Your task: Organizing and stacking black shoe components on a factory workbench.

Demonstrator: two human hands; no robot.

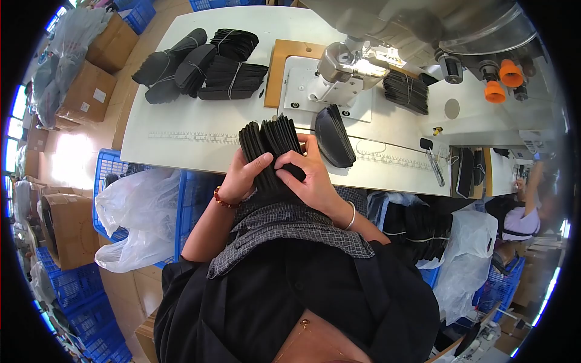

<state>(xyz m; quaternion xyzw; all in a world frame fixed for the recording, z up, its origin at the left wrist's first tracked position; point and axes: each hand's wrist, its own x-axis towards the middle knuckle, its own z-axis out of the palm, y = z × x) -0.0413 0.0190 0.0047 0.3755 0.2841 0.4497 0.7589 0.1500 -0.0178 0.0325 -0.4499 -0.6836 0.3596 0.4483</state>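
Over the table's front edge, both hands hold a thick stack of black flat pieces, parted by a gap into two bunches. My left hand is closed round the left bunch, thumb across its near side. The right bunch is gripped by my right hand, its fingers bent over the near edges. Just right of that hand lies a loose fan of black curved pieces on the white table. Behind them stands a sewing machine with its lamp lit.
Several tied black bundles lie at the table's far left; another bundle sits right of the machine. Metal tweezers rest near the right edge. A blue crate and plastic bag stand left. Another person works far right.
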